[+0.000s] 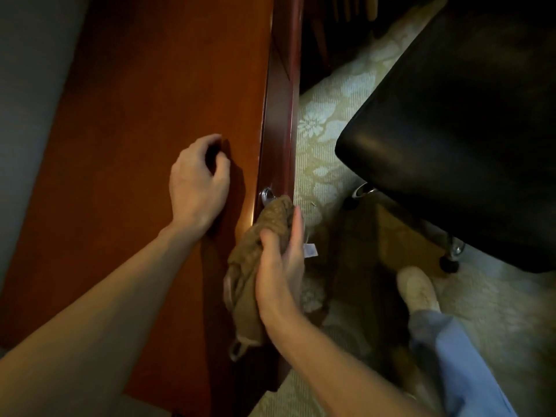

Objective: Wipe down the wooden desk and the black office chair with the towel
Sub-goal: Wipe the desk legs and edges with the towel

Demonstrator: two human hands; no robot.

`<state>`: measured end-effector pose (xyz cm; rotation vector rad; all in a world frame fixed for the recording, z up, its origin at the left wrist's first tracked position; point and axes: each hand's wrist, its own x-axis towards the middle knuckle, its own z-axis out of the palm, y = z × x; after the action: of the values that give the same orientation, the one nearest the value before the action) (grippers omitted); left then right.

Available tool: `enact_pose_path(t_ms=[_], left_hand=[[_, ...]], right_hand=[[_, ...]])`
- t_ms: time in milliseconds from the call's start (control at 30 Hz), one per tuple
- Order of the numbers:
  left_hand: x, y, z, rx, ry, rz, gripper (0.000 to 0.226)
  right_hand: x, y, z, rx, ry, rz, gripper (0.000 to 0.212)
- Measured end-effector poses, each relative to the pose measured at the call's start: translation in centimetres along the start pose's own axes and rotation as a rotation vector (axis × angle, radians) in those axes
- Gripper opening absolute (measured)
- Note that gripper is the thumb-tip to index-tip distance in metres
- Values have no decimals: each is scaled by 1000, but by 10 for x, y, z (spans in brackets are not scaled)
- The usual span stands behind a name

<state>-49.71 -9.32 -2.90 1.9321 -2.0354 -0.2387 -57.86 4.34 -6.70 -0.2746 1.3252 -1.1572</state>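
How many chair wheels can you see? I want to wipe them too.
2. One wheel sits near the shoe; another is under the front corner of the chair. The seat probably hides more.

Dim, warm light falls on a pale carpet (325,121) patterned with cream flowers, a grey-green wall (27,85) runs along the left, and dark wooden slats (340,13) stand at the top.

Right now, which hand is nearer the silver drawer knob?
Right. The right hand presses the towel against the desk's front edge, with the cloth touching the knob. The left hand rests on the desk top, off to the knob's left.
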Motion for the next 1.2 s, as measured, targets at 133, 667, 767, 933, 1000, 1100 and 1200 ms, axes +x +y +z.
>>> enact_pose_path(t_ms=[133,667,767,933,1000,1100,1200], left_hand=[[30,9,-10,2,8,-4,39],[135,63,27,62,-37,-110,35],[145,66,30,99,-69,-49,34],[167,52,34,83,-12,-61,30],[182,47,37,46,12,-97,31],[207,46,43,9,30,-124,31],[236,49,47,12,21,-94,31]], right_hand=[[35,-32,13,107,132,201,61],[91,-92,-12,-496,-11,155,60],[115,-113,5,-302,107,207,46],[165,-142,37,-172,179,150,47],[186,-152,41,-160,169,107,48],[222,-175,47,-115,134,55,51],[260,-203,58,-93,112,13,55]])
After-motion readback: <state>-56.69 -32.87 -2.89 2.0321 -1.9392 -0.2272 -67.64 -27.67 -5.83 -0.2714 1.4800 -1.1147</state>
